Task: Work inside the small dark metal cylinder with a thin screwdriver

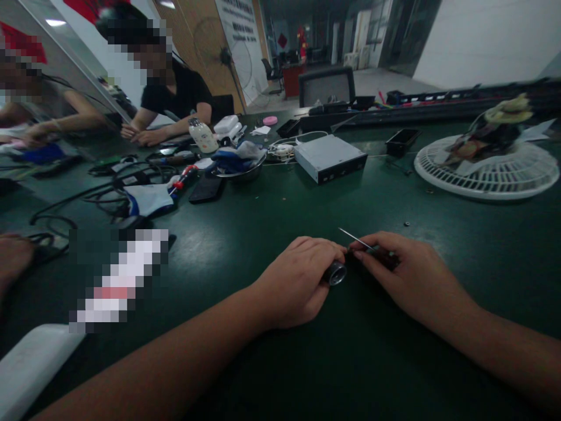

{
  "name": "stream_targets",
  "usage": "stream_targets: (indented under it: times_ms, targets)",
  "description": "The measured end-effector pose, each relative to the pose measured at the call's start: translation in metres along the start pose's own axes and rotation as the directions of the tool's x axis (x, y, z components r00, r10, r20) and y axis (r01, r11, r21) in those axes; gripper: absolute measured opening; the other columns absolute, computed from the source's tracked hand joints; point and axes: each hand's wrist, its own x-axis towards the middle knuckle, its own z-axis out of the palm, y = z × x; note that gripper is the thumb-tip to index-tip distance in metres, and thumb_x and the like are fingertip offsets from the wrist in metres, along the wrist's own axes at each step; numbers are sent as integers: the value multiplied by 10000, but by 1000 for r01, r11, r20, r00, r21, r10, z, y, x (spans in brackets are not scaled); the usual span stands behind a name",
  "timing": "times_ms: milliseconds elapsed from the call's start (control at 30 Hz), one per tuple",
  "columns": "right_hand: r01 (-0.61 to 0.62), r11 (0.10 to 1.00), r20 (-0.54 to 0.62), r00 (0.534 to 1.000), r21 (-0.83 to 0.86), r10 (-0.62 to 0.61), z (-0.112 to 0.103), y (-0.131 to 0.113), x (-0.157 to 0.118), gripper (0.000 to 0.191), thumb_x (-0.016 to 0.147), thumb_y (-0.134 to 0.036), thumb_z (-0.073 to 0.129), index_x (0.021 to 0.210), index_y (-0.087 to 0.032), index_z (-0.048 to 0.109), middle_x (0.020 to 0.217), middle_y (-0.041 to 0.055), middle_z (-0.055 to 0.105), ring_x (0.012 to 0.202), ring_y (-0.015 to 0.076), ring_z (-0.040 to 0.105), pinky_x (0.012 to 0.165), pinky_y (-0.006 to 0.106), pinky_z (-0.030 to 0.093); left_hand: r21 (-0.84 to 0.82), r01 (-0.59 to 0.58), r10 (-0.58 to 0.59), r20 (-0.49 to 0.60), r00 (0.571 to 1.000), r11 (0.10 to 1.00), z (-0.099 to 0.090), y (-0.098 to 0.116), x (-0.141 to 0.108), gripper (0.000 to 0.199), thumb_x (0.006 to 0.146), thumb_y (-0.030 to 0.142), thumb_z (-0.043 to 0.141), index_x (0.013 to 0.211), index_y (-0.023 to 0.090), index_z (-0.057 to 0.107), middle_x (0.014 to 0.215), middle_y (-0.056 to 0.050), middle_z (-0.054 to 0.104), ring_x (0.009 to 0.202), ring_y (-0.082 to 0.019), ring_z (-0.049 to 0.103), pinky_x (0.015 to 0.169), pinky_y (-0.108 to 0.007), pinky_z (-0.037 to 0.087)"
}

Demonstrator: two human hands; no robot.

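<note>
My left hand is wrapped round a small dark cylindrical part, whose round, shiny-rimmed end faces me. Just to its right, my right hand grips a screwdriver between thumb and fingers. The thin metal shaft points up and left, while most of the dark handle is hidden in the hand. The fingertips of both hands nearly meet over the dark green table; whether they touch cannot be told. A small nut-like piece lies beyond my right hand.
A silver drive box lies ahead, with a white fan grille at the right. A metal bowl with cloth, black phone, red screwdriver and cables are at the left. Two people sit across; another person's hand shows at the left edge.
</note>
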Motion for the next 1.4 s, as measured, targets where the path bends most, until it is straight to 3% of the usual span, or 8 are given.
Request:
stream_targets:
  times_ms: [200,400,600,733,1033,1233,1400]
  targets:
    - [1,999,14,1000,-46,-1,-2,-1,1,227,903,-253,664,1105,-255,768,842,22,738,647,156,653,563,279,498,8,2,-2,6,1000,1000,2,0,0,280,871,95,530,1130,199,552,1285,-85,657,1241,-220,584,1114,-447,416]
    - [15,997,69,998,-82,-9,-7,-4,1,136,898,-231,663,962,-260,779,925,19,729,697,150,656,578,274,493,18,8,-8,-20,1000,1000,1,3,-1,288,887,116,547,1165,191,561,1240,-78,668,1186,-217,597,1078,-430,430]
    - [-24,997,5,1000,75,24,-8,-4,-1,129,902,-309,697,987,-242,768,834,24,749,645,158,665,557,276,516,68,83,-75,-110,991,994,1,3,-2,262,944,207,571,1205,215,592,1144,-59,695,1051,-222,611,961,-429,453]
    - [59,985,-37,998,161,-53,-8,-4,-3,161,920,-323,680,1014,-233,775,894,52,769,708,180,697,567,280,540,69,104,-94,-137,986,992,3,-1,-2,279,943,208,592,1222,219,590,1155,-57,702,1033,-221,617,928,-417,455]
    - [244,955,-83,969,168,-233,-5,-4,-7,163,917,-206,667,974,-275,803,991,41,763,799,171,717,645,277,570,94,49,-34,-156,987,994,6,-5,-2,302,930,254,651,1224,212,597,1105,-53,723,1008,-217,646,905,-386,461]
    - [199,962,-79,979,186,-187,-4,-3,-5,76,888,-239,711,836,-238,767,888,36,744,682,145,668,565,259,518,74,-41,49,-111,993,996,8,-9,-3,264,962,278,616,1218,215,606,1131,-52,728,1015,-200,658,902,-370,455]
    - [114,977,19,993,178,-120,-3,-3,-4,68,846,-250,740,804,-218,697,736,3,697,576,123,607,503,243,462,87,-95,105,-119,987,992,9,-12,-2,238,972,262,602,1204,213,620,1099,-53,735,1014,-192,663,893,-358,456]
